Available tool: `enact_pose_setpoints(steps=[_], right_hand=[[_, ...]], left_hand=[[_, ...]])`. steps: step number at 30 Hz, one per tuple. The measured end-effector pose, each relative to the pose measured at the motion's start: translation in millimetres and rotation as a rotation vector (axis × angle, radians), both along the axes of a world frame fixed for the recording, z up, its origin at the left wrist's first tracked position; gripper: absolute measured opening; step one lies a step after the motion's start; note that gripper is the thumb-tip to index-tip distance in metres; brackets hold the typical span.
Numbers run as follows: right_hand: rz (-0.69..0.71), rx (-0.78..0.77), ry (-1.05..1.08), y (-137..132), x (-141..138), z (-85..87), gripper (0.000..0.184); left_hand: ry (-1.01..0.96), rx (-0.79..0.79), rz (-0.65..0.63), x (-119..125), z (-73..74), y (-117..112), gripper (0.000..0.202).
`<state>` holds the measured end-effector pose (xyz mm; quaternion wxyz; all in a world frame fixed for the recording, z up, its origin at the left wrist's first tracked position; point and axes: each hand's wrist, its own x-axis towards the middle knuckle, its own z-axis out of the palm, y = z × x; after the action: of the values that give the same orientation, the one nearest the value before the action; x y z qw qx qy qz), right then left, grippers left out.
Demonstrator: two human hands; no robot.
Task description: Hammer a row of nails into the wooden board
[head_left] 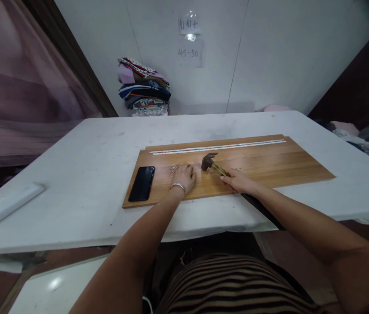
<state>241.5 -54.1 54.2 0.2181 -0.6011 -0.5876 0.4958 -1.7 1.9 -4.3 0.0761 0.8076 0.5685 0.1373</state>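
A wooden board (269, 163) lies on the white table (89, 174). My right hand (238, 179) is wrapped round the handle of a claw hammer (211, 162), whose head hovers just over the board. My left hand (184, 176), with a bracelet at the wrist, rests on the board with its fingers curled and pinched together close to the hammer head; what they pinch is too small to name. A small heap of nails (173, 168) lies just left of that hand. A black phone (142, 183) lies face up on the board's left end.
A long pale strip (218, 147) runs along the board's far edge. A white flat object (8, 203) lies at the table's left edge. Folded clothes (144, 87) are stacked against the wall behind. More fabric (367, 135) lies at the right.
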Motion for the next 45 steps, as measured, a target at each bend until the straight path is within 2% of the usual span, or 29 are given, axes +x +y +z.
enact_pose_setpoints(steps=[7, 12, 28, 40, 45], right_hand=[[-0.014, -0.008, 0.031, 2.3, 3.0, -3.8, 0.013], [-0.016, -0.008, 0.038, 1.6, 2.2, -4.6, 0.021], [-0.028, -0.007, 0.028, 1.9, 1.0, -2.6, 0.018], [-0.015, 0.007, 0.000, 1.1, 2.2, -2.2, 0.019], [-0.006, -0.026, -0.004, -0.6, 1.0, 2.0, 0.029]], left_hand=[[0.008, -0.004, 0.020, 1.3, -0.5, -0.3, 0.029], [0.019, -0.016, 0.024, 2.3, 2.6, -1.6, 0.030], [0.040, -0.028, -0.007, 0.8, 9.4, -3.2, 0.032], [-0.023, 0.015, -0.001, -1.1, -3.1, 1.6, 0.029], [-0.037, 0.009, 0.010, -1.4, -5.8, 1.4, 0.029]])
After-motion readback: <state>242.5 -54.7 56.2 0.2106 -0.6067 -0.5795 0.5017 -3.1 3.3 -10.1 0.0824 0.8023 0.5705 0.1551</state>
